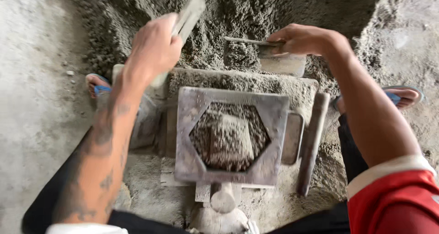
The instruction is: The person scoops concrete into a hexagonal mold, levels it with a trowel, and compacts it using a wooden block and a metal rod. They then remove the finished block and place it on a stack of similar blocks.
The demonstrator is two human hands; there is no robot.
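The metal mould [228, 138] — a square steel plate with a six-sided opening — sits in the middle, on a low press stand, and everything else is placed from it. Its opening is filled with damp grey mortar [228, 140], the surface rough and pebbly, with a flatter raised patch at the centre.

Up and to the left of the mould, the left hand [153, 46] is closed in a fist around the handle of a flat metal tool [190, 12], which slants away towards the top edge and is blurred. Up and to the right of the mould, the right hand [299, 39] has its fingers curled over a grey trowel-like scoop [274, 55] — its blade rests against the heap of loose mortar [242, 10] that lies beyond the mould.

Just right of the mould a thick dark bar [312, 142] stands on end, leaning slightly. Below the mould a pale round post [224, 199] sticks out of the stand. Well out to either side, a sandalled foot [97, 85] shows on the left and another foot [404, 96] on the right, both on the concrete floor [32, 124].
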